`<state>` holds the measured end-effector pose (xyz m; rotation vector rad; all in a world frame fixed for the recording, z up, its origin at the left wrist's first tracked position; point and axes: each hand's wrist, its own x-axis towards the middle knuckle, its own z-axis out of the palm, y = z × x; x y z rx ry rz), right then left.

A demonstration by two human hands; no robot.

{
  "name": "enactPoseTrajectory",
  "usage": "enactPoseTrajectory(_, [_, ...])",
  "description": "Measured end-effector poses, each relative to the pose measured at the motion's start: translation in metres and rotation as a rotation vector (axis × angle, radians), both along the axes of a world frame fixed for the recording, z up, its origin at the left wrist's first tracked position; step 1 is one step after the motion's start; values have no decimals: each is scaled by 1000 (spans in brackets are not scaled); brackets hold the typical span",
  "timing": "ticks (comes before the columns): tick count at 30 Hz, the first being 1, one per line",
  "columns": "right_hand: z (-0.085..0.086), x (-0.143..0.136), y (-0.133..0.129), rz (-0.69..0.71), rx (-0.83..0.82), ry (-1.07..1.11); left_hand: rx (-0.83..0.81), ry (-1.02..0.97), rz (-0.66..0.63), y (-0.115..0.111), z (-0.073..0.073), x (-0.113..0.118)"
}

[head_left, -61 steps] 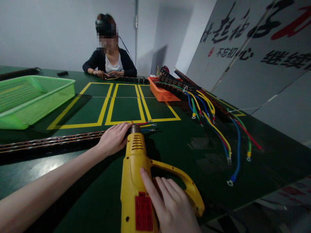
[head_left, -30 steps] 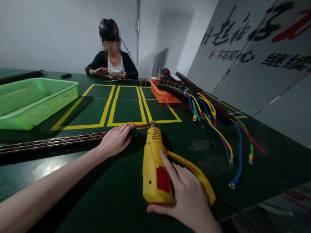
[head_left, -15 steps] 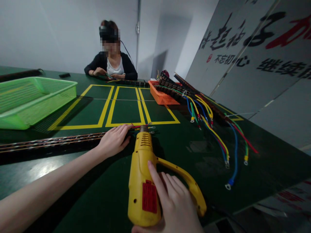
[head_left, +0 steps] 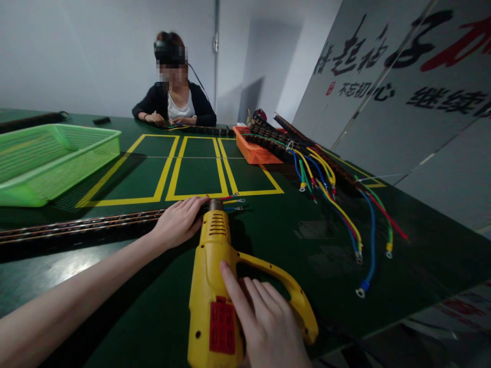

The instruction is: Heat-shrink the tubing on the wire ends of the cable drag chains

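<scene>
My right hand (head_left: 266,324) grips a yellow heat gun (head_left: 207,271) around its body, the index finger laid along the top. The gun's metal nozzle points away from me, close beside the fingers of my left hand. My left hand (head_left: 178,220) is closed over the end of a bundle of wires (head_left: 231,201), palm down on the table. Red, yellow and blue wire ends with ring terminals stick out past the nozzle. Leftward from that hand runs a long dark cable chain (head_left: 95,223). The fingertips on the wires are partly hidden.
A green basket (head_left: 76,168) stands at left on the green table (head_left: 307,286). An orange basket (head_left: 255,153) and cable chains with coloured wires (head_left: 337,204) lie at right. Across the table sits a person (head_left: 174,102) with hands on another chain.
The heat gun and my right hand have shifted left and slightly toward me, so the nozzle is nearer my left fingers and more of the wires shows. My left hand has barely moved.
</scene>
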<state>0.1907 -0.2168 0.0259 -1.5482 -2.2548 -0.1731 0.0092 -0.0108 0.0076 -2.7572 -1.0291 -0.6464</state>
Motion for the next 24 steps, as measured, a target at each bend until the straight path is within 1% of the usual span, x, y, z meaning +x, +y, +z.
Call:
enactPoseTrajectory(9, [4, 10, 2, 7, -85, 84, -4, 6, -8, -1, 2, 1])
enactPoseTrajectory(13, [7, 18, 2, -39, -119, 95, 2, 0, 16, -1, 1, 1])
enactPoseTrajectory(19, [9, 29, 6, -111, -166, 120, 12, -20, -2, 1, -1, 1])
enactPoseTrajectory(24, [10, 32, 8, -176, -201, 133, 16, 18, 20, 0, 0, 1])
